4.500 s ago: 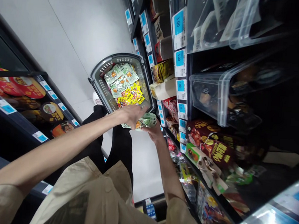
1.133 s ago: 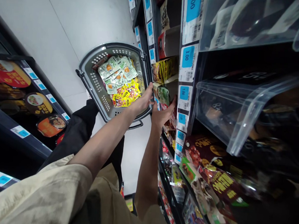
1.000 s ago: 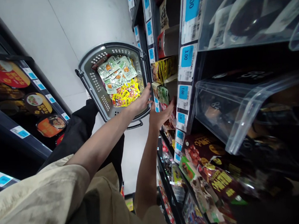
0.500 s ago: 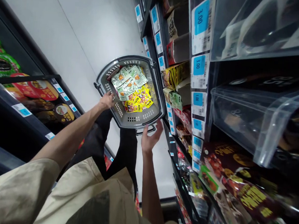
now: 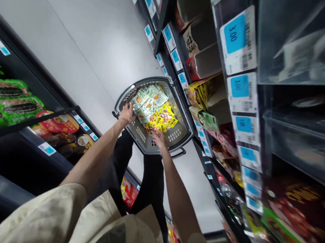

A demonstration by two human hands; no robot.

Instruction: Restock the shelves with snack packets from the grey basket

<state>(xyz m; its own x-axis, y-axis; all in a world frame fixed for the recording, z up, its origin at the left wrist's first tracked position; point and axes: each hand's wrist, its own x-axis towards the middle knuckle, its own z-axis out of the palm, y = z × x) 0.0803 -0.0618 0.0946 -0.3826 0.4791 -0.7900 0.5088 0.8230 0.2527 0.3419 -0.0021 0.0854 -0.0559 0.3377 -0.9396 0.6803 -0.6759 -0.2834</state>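
Observation:
A grey plastic shopping basket [image 5: 178, 135] sits on the floor beside the right-hand shelves. It holds several green snack packets [image 5: 150, 98] and yellow snack packets [image 5: 162, 119]. My left hand [image 5: 126, 114] is closed over the basket's left rim, right next to the green packets. My right hand [image 5: 158, 139] reaches over the near rim with its fingertips at the yellow packets; the back of the hand hides whether it grips any.
The right-hand shelves [image 5: 204, 153] carry blue price labels [image 5: 239, 86], cardboard display boxes and more green packets [image 5: 208, 121]. Left-hand shelves [image 5: 53, 144] hold green bags and bowl meals. Grey floor [image 5: 87, 40] runs between them. My black trousers show under the basket.
Both hands left the green packets on the shelf. My left hand went to the basket's left rim. My right hand moved from the near edge into the basket. The view swung upward.

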